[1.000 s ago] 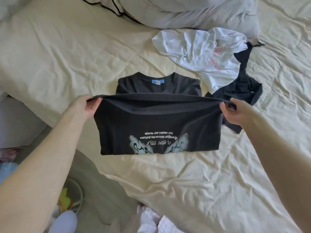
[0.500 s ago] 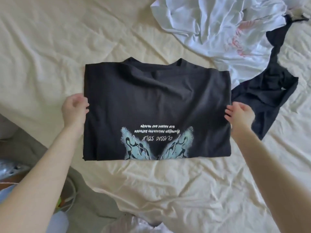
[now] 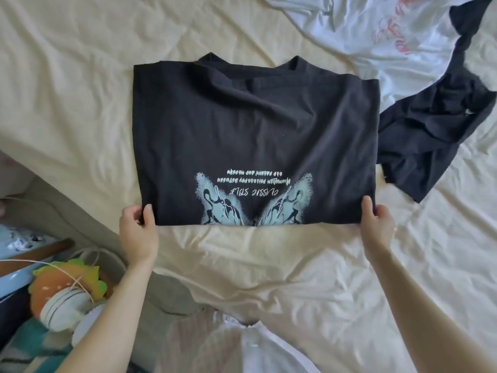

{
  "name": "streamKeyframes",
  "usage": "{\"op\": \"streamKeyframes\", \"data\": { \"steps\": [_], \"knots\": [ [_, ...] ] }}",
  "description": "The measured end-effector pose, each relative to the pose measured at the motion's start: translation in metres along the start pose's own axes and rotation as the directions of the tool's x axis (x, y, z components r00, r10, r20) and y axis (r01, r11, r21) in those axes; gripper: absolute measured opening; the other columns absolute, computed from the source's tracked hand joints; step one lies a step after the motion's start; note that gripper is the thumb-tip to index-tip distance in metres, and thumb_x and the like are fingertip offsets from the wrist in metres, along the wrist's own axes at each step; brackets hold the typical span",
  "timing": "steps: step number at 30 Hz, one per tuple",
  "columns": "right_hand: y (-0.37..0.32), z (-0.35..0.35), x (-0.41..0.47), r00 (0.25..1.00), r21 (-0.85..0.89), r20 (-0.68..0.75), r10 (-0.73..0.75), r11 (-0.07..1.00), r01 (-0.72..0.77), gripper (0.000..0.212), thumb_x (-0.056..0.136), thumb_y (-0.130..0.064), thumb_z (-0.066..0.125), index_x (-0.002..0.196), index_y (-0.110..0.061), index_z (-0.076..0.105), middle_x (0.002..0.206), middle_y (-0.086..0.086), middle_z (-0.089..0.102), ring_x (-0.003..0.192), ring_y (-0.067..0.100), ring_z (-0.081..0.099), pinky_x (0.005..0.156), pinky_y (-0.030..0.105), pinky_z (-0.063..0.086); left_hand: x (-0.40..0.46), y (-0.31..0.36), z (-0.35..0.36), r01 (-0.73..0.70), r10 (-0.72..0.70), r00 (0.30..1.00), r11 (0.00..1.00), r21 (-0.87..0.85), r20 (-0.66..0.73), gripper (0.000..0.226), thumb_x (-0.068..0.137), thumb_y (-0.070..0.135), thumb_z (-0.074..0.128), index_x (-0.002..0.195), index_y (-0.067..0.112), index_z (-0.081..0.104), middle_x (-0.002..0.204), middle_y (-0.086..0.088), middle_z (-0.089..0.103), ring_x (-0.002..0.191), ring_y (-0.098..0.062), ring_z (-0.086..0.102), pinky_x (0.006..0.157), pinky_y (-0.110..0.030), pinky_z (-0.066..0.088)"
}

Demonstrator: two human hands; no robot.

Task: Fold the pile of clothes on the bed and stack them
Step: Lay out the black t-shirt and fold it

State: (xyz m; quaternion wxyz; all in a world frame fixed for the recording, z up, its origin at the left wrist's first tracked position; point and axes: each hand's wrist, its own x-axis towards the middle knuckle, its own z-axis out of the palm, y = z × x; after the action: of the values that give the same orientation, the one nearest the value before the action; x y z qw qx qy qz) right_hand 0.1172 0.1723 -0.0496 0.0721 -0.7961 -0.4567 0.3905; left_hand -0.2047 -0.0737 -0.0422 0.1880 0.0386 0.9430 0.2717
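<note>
A black T-shirt (image 3: 255,125) with a pale blue butterfly print lies folded in half on the cream bed sheet (image 3: 67,76), its collar at the far edge. My left hand (image 3: 137,230) pinches its near left corner, thumb on top. My right hand (image 3: 376,224) pinches the near right corner the same way. A crumpled white T-shirt (image 3: 376,30) with pink print lies at the far right. A crumpled dark garment (image 3: 435,122) lies beside the black shirt on the right.
The bed's left edge drops to the floor, where a plush toy (image 3: 64,286), cords and other clutter lie. A white garment (image 3: 255,345) sits at the bottom of the view near my body.
The lifted hem was laid over the collar end, folding the shirt in half. Both hands then slid down its sides to the near corners, which they now pinch.
</note>
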Motion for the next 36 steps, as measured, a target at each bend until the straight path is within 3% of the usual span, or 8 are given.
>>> {"op": "streamKeyframes", "data": {
  "steps": [6,15,18,23,28,30,33,36],
  "knots": [
    [-0.007,-0.003,0.002,0.973,0.22,0.01,0.229,0.949,-0.226,0.038,0.091,-0.034,0.057,0.084,0.002,0.048,0.086,0.009,0.046,0.078,0.023,0.045,0.074,0.036,0.046,0.011,0.001,-0.005,0.316,-0.339,0.939,0.917,-0.244,-0.059,0.028,0.097,0.025,0.05,0.11,0.0,0.054,0.109,-0.015,0.059,0.1,-0.029,0.06,0.086,-0.039,0.053],
    [-0.007,-0.008,0.004,0.943,0.246,-0.029,0.331,0.917,-0.314,0.031,0.092,-0.028,0.057,0.074,-0.007,0.043,0.072,0.003,0.043,0.077,0.023,0.046,0.061,0.028,0.04,0.025,0.01,-0.011,0.348,-0.351,0.936,0.934,-0.08,-0.022,0.01,0.094,0.012,0.051,0.098,0.004,0.055,0.097,-0.011,0.055,0.088,-0.025,0.051,0.082,-0.034,0.043],
    [-0.035,0.003,0.006,0.969,-0.019,-0.182,0.166,0.985,-0.172,0.029,0.091,-0.029,0.052,0.068,-0.012,0.047,0.072,0.004,0.048,0.08,0.03,0.051,0.066,0.033,0.041,0.048,0.035,-0.003,0.157,-0.159,0.987,0.984,0.08,0.018,0.015,0.082,-0.007,0.041,0.085,-0.005,0.056,0.082,-0.014,0.051,0.077,-0.026,0.045,0.071,-0.034,0.038],
    [-0.105,0.016,0.043,0.917,-0.28,-0.24,-0.317,0.928,0.247,0.031,0.097,-0.032,0.044,0.112,-0.008,0.055,0.122,0.013,0.052,0.115,0.033,0.045,0.096,0.045,0.034,0.105,0.105,0.019,-0.177,0.177,0.984,0.984,0.016,0.038,0.028,0.094,0.016,0.045,0.116,0.0,0.055,0.11,-0.022,0.058,0.102,-0.036,0.054,0.09,-0.04,0.043],
    [-0.159,0.03,0.095,0.959,-0.195,-0.042,-0.279,0.944,0.266,0.041,0.093,-0.039,0.05,0.107,-0.002,0.06,0.102,0.011,0.063,0.104,0.029,0.055,0.082,0.034,0.041,0.156,0.15,0.046,-0.079,0.083,0.996,0.983,-0.165,0.018,0.036,0.093,0.029,0.054,0.123,0.01,0.056,0.12,-0.004,0.061,0.099,-0.012,0.054,0.084,-0.019,0.04],
    [-0.171,0.033,0.105,0.982,-0.077,0.004,-0.189,0.979,0.188,0.032,0.09,-0.036,0.058,0.083,-0.005,0.059,0.079,0.006,0.057,0.086,0.024,0.054,0.071,0.03,0.039,0.169,0.157,0.05,-0.076,0.074,0.997,0.983,-0.169,-0.018,0.03,0.092,0.026,0.057,0.116,0.009,0.062,0.111,-0.004,0.064,0.09,-0.01,0.053,0.081,-0.019,0.042],
    [-0.178,0.029,0.113,0.998,0.215,0.025,-0.063,0.975,0.057,0.014,0.088,-0.024,0.063,0.09,-0.011,0.064,0.081,0.001,0.057,0.085,0.018,0.053,0.073,0.028,0.043,0.179,0.162,0.05,-0.082,0.074,0.995,0.989,-0.125,-0.073,0.019,0.091,0.023,0.053,0.099,0.012,0.067,0.09,0.002,0.061,0.085,-0.012,0.052,0.076,-0.022,0.042],
    [-0.171,0.02,0.117,0.999,0.393,0.018,-0.036,0.919,0.026,0.012,0.089,-0.022,0.061,0.079,-0.017,0.059,0.081,-0.003,0.059,0.086,0.016,0.056,0.079,0.03,0.048,0.184,0.164,0.043,-0.124,0.111,0.982,0.989,-0.077,-0.155,0.027,0.094,0.019,0.043,0.069,0.029,0.041,0.071,0.014,0.045,0.085,-0.013,0.045,0.071,-0.022,0.036]
  ]
}}
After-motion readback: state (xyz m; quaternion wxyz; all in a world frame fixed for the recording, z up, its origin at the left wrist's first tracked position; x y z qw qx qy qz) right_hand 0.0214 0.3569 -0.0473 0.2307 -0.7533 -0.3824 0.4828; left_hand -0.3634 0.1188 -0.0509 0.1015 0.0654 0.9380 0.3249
